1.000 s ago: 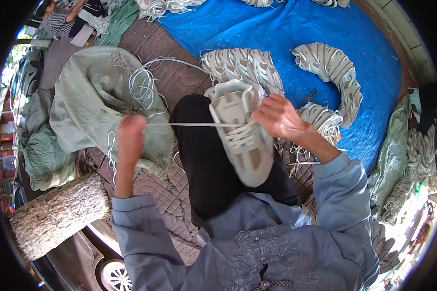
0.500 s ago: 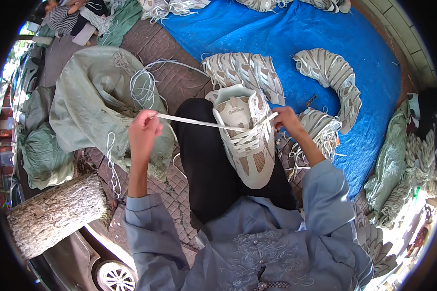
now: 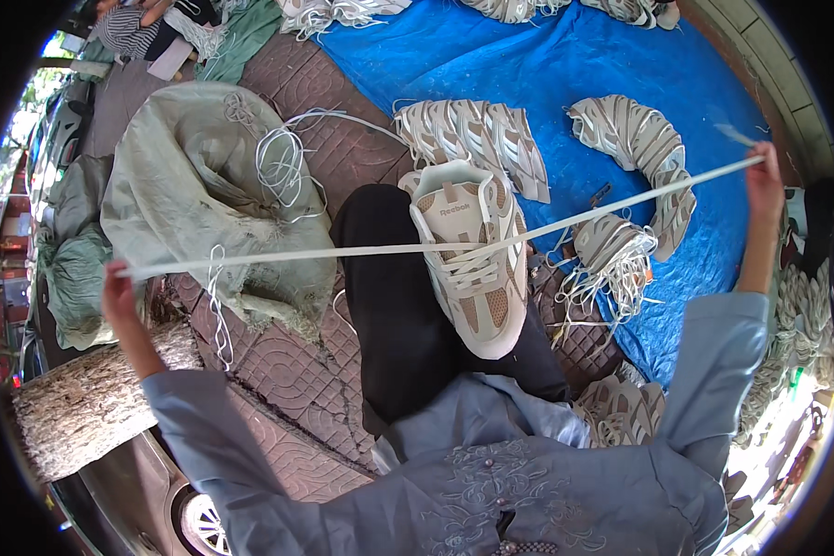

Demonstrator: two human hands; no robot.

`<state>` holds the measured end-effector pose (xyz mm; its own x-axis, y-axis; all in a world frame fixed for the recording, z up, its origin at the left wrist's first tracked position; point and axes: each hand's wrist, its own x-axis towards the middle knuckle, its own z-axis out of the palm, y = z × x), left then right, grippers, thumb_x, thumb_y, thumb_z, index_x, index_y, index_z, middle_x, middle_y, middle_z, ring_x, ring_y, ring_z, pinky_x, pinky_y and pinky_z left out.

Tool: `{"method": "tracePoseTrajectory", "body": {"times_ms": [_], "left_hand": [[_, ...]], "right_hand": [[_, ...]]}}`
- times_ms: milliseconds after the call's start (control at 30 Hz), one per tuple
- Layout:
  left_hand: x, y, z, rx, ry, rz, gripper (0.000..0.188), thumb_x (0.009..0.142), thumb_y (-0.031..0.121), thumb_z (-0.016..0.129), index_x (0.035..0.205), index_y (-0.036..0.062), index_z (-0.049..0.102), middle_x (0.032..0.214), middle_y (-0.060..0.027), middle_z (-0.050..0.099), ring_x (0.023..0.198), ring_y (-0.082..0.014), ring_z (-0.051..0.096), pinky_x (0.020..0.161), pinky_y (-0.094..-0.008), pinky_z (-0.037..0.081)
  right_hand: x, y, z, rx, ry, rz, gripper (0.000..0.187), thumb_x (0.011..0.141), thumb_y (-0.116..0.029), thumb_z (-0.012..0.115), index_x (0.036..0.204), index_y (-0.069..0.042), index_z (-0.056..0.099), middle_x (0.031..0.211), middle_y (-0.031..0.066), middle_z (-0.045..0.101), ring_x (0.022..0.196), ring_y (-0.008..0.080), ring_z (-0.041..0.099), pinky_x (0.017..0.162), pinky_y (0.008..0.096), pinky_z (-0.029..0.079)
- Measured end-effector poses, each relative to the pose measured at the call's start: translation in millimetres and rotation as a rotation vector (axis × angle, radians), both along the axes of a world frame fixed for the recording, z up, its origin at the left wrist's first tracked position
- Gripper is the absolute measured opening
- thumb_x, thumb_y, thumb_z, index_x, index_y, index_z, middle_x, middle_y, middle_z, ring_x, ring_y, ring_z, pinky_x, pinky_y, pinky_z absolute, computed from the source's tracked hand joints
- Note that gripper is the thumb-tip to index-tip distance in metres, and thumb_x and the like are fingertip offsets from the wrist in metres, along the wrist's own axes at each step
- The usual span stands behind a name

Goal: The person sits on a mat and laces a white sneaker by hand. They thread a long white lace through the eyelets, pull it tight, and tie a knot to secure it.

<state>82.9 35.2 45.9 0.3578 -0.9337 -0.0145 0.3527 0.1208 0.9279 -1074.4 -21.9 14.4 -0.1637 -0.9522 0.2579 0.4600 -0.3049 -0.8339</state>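
Left hand (image 3: 119, 292), one: held out at far left, fingers closed on a length of white lace (image 3: 296, 254), which runs taut to the shoe. Right hand (image 3: 763, 176), one: raised at far right, higher in the view than the left, fingers pinching the opposite length of lace, likewise taut, a short blurred tail projecting above the grip. Shoe (image 3: 483, 315), one, beige and white with tan mesh panels: resting on the black trousers (image 3: 385, 315) of the lap, toe toward the wearer, collar away; lace crossed over the lower front, both lengths leaving from the upper crossing. Sleeves (image 3: 713, 361), grey-blue, matching an embroidered top (image 3: 500, 473). Beyond the shoe, a row of beige and white shoe pieces (image 3: 477, 139), overlapped side by side on a blue sheet (image 3: 435, 56); to its right, a second row (image 3: 635, 139), curved; nearer, a bundle (image 3: 612, 246) with many loose laces hanging. At left, a pale green sack (image 3: 157, 176), slumped on patterned paving (image 3: 296, 417), a tangled white cord (image 3: 283, 171) upon it. Lower left, a rough stone block (image 3: 111, 394) and, below it, a vehicle wheel (image 3: 204, 524), partly visible. Upper left, another person (image 3: 130, 32) in a striped top, cut by the view's rim.
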Motion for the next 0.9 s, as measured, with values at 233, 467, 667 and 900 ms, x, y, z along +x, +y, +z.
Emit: {"method": "tracePoseTrajectory", "body": {"times_ms": [233, 467, 667, 900], "left_hand": [[85.3, 78.2, 51.9, 0.038, -0.484, 0.774, 0.016, 0.083, 0.007, 0.051, 0.092, -0.0058, 0.054, 0.087, -0.0126, 0.058, 0.081, -0.0206, 0.057, 0.078, -0.0299, 0.045], [-203.9, 16.1, -42.3, 0.144, -0.742, 0.033, 0.018, 0.083, 0.010, 0.047, 0.090, -0.0005, 0.060, 0.091, -0.0087, 0.060, 0.084, -0.0163, 0.056, 0.079, -0.0278, 0.043], [-477.9, 23.6, -70.7, -0.155, -1.099, -0.241, 0.006, 0.075, 0.005, 0.059, 0.081, 0.0057, 0.060, 0.076, -0.0079, 0.061, 0.074, -0.0209, 0.059, 0.064, -0.0295, 0.047], [-526.8, 37.9, -72.8, -0.192, -1.308, -0.427, 0.007, 0.071, 0.001, 0.057, 0.076, 0.0048, 0.057, 0.067, -0.0081, 0.058, 0.066, -0.0258, 0.056, 0.056, -0.0348, 0.046]], "right_hand": [[-244.8, 21.5, 69.1, 0.146, 0.064, -0.155, 0.032, 0.088, -0.008, 0.047, 0.117, 0.006, 0.047, 0.114, 0.0163, 0.053, 0.107, 0.0246, 0.051, 0.095, 0.0329, 0.039], [57.0, -17.9, 22.9, 0.159, 0.653, -0.078, 0.045, 0.082, -0.009, 0.047, 0.123, 0.006, 0.038, 0.106, 0.0117, 0.058, 0.072, 0.0061, 0.053, 0.060, 0.0175, 0.043], [395.8, 37.8, -16.4, 0.239, 0.568, 0.704, 0.007, 0.073, -0.006, 0.058, 0.074, -0.001, 0.062, 0.065, 0.0036, 0.060, 0.051, 0.0085, 0.055, 0.043, 0.0194, 0.039], [461.4, 63.1, -28.3, -0.084, 1.239, 0.549, 0.007, 0.068, -0.002, 0.058, 0.075, -0.001, 0.060, 0.063, 0.0067, 0.058, 0.051, 0.0111, 0.055, 0.049, 0.0263, 0.043]]}}
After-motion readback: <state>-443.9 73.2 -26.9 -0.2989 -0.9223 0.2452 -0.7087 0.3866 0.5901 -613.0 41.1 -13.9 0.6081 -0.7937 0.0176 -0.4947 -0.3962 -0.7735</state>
